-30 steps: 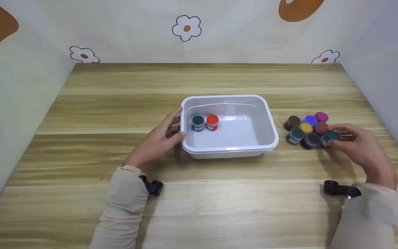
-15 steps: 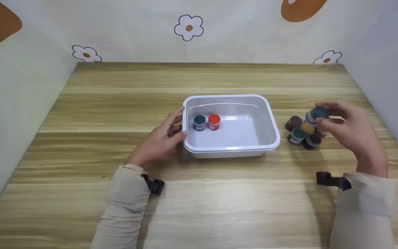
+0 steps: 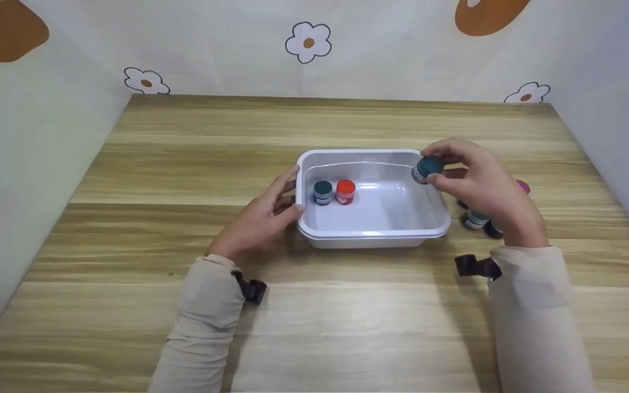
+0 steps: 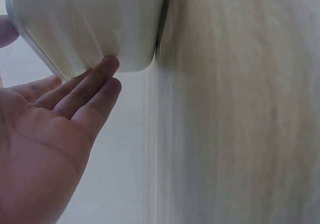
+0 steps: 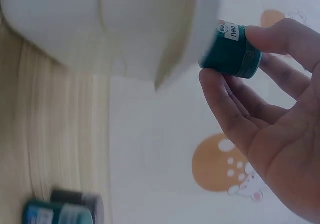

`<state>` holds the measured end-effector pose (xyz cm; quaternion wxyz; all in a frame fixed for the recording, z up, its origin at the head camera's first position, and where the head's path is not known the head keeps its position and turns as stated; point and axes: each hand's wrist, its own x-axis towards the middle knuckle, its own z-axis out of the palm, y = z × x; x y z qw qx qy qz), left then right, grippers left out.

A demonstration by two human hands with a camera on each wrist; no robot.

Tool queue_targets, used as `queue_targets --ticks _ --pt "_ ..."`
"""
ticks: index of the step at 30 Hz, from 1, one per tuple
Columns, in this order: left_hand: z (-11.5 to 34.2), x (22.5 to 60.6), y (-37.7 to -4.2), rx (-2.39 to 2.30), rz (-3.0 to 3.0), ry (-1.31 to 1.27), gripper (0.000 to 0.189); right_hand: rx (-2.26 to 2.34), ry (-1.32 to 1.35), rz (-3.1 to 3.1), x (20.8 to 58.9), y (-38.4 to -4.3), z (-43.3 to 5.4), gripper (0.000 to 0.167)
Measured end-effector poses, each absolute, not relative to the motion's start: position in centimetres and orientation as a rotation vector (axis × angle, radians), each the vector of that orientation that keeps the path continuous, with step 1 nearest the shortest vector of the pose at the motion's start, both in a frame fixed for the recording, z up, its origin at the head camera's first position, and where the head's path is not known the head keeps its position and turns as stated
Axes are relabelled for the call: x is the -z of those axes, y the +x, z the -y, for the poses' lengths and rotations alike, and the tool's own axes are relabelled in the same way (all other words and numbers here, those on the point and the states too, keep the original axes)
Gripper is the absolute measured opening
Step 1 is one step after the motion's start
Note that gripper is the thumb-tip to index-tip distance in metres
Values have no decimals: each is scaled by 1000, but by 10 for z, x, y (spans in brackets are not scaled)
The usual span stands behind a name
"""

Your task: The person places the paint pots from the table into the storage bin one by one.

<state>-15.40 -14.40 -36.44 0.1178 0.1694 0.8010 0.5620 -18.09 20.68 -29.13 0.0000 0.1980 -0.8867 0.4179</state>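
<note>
A small teal paint jar [image 3: 427, 168] is pinched between the thumb and fingers of my right hand [image 3: 481, 180], held up over the right rim of a white plastic basin [image 3: 372, 234]. In the right wrist view, the held jar [image 5: 232, 54] shows a white label, and part of it is behind the basin's rim. My left hand [image 3: 257, 218] rests against the basin's left end; its fairly straight fingers [image 4: 90, 92] touch the outer wall. Inside the basin, a dark green paint jar [image 3: 322, 192] and a red paint jar [image 3: 345, 192] stand upright side by side on the left.
Right of the basin stand several more paint jars, largely hidden by my right hand and wrist; a green jar [image 3: 476, 219] and a magenta lid [image 3: 523, 186] show. The wooden table [image 3: 347, 327] is bounded by pale walls [image 3: 227, 49] at the back and sides.
My right hand has lifted the teal paint jar from the group on the right and carried it left to the basin's right rim. The left hand has stayed at the basin.
</note>
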Motion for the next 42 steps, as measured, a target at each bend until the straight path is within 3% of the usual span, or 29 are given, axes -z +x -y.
queue_targets --ticks 25,42 --pt "144 365 -154 -1634 -2352 503 72 -958 718 3100 322 -211 -134 34" --pt "143 366 -154 -1685 -2316 526 71 -764 612 3220 336 -213 -120 36"
